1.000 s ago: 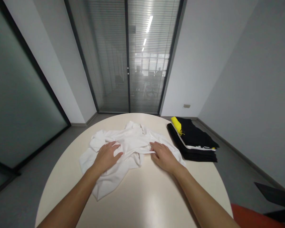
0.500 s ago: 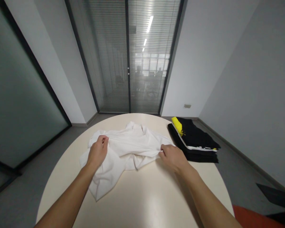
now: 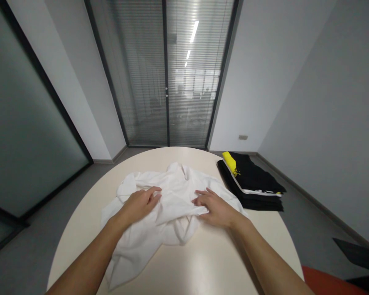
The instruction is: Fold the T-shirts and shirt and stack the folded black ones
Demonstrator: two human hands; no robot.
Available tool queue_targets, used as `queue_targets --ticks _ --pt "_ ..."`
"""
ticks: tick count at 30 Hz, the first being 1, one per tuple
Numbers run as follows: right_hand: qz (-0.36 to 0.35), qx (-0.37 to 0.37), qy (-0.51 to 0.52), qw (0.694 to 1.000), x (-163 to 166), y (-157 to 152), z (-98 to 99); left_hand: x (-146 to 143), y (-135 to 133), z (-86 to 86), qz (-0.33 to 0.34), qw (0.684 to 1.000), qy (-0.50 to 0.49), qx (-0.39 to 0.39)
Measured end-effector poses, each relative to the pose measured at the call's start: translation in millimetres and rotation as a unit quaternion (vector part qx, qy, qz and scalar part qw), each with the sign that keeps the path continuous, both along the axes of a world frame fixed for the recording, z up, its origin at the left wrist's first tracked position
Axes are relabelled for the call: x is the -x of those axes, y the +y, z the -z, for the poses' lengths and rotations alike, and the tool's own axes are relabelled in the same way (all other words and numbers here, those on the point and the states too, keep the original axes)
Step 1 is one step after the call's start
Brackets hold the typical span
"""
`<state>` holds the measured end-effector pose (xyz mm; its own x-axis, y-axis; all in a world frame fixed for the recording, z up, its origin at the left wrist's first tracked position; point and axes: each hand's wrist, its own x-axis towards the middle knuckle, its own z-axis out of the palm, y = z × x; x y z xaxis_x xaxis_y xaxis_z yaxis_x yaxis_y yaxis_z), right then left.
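A rumpled white shirt [image 3: 175,200] lies spread in loose folds across the middle of the table, one part trailing toward the near left. My left hand [image 3: 143,203] rests on its left half, fingers stretched out over the cloth and gripping nothing. On the right half, my right hand [image 3: 217,208] is open too, its fingers spread and touching the fabric near a raised fold. Some of the shirt is hidden under both hands.
A stack of folded black clothes [image 3: 255,176], with yellow and white parts showing, sits at the right of the round cream table [image 3: 184,270]. A red chair seat [image 3: 322,282] is at the lower right. Glass panels with blinds [image 3: 190,102] stand beyond.
Both hands have let go of the shirt's fabric and moved inward, closer together. The shirt has come nearer to me, and its right side now spreads wider.
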<state>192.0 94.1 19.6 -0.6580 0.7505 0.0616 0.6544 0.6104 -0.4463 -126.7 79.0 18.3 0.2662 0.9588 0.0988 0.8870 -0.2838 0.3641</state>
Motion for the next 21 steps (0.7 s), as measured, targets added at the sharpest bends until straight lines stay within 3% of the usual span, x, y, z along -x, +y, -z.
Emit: queue_targets --ticks 4,8,10,14,18,21 --pt "-0.002 0.017 0.024 1.000 -0.5 -4.1 -6.0 -8.5 1.0 4.4 -0.018 0.998 0.065 0.004" --pt "-0.003 0.069 0.033 0.997 1.1 -6.6 -9.9 -12.2 8.0 13.4 -0.128 0.987 0.087 0.032" --pt "0.031 0.075 0.022 0.996 4.0 -6.1 -10.4 -11.8 9.9 13.1 -0.159 0.981 0.095 0.055" --pt "0.108 0.061 -0.047 0.991 10.9 -5.7 -6.7 -8.4 2.9 -2.7 -0.165 0.973 0.135 0.092" --pt "0.100 0.043 -0.097 0.989 13.4 -10.5 -3.1 0.1 -9.6 -25.3 -0.225 0.952 0.130 0.159" --pt "0.093 0.079 -0.099 0.988 12.9 -14.4 -5.3 7.1 -11.9 -32.3 -0.264 0.939 0.152 0.160"
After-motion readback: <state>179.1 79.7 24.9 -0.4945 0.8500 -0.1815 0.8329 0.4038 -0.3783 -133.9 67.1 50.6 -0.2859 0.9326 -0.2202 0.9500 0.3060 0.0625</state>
